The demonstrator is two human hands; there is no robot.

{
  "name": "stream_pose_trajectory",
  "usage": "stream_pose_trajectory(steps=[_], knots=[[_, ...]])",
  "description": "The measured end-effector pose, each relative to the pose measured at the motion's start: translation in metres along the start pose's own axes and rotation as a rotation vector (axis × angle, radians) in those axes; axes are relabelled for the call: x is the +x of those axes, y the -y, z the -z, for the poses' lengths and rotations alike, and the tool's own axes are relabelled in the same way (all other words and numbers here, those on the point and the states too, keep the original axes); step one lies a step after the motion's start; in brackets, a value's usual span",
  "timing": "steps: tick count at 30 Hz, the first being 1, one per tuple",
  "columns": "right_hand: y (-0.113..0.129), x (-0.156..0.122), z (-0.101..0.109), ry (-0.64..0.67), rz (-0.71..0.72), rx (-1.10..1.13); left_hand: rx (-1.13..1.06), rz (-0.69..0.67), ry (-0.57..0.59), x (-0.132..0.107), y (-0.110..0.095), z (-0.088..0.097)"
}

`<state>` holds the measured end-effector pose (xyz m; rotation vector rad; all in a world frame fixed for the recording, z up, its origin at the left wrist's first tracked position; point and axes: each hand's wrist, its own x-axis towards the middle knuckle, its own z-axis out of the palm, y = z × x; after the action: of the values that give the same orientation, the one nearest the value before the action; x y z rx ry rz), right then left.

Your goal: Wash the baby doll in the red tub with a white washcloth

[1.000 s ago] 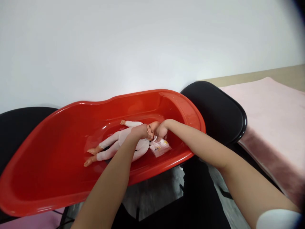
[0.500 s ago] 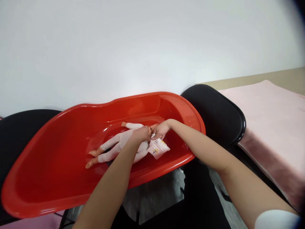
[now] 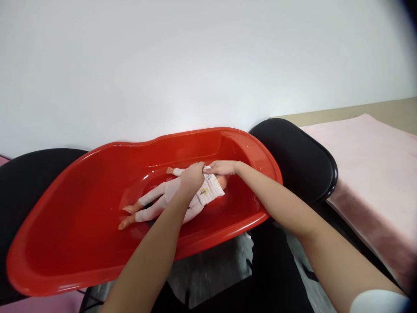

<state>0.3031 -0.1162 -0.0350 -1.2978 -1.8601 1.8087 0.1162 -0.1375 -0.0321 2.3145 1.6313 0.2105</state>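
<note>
A baby doll (image 3: 172,189) in pale pink clothes lies on its back, with its feet to the left and its head to the right. Over its chest and part of its head lies a small printed cloth (image 3: 210,190), white and pink with yellow figures. My left hand (image 3: 193,176) is closed at the cloth's upper left edge, above the doll's chest. Beside it, my right hand (image 3: 222,167) pinches the cloth's top corner from the right. Both hands' fingertips nearly meet there. The doll's face is mostly covered.
The doll rests in a red baby bathtub (image 3: 74,208) set against a white wall (image 3: 195,65). Black chair seats (image 3: 298,161) show at the tub's two ends. On the right stands a surface with a pink cover (image 3: 374,165). My legs are below the tub's near rim.
Both hands have shifted slightly up toward the far side of the tub. The cloth has turned and spread flatter over the doll's chest and head, and more of the head's crown shows.
</note>
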Motion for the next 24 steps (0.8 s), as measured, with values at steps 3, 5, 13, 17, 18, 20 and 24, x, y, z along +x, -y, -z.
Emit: stream_pose_trajectory(steps=[3, 5, 13, 17, 18, 20, 24], knots=[[0.001, 0.001, 0.001, -0.122, 0.061, 0.161, -0.132, 0.058, -0.202, -0.003, -0.005, 0.002], [0.001, 0.002, 0.004, -0.168, 0.075, 0.198, -0.165, 0.064, -0.287, -0.006, -0.010, 0.003], [0.006, 0.000, 0.007, -0.077, 0.069, 0.370, -0.216, -0.013, -0.201, -0.006, -0.016, -0.008], [0.012, -0.006, 0.002, 0.006, 0.147, 0.536, -0.263, 0.020, -0.131, -0.003, -0.011, -0.011], [0.013, -0.007, 0.002, 0.022, 0.160, 0.555, -0.267, 0.023, -0.125, -0.003, -0.010, -0.011], [0.012, -0.008, 0.002, 0.047, 0.189, 0.593, -0.256, 0.011, -0.126, -0.002, -0.010, -0.012], [0.006, -0.004, 0.004, 0.060, 0.244, 0.588, -0.190, 0.004, -0.094, 0.001, -0.011, -0.013]])
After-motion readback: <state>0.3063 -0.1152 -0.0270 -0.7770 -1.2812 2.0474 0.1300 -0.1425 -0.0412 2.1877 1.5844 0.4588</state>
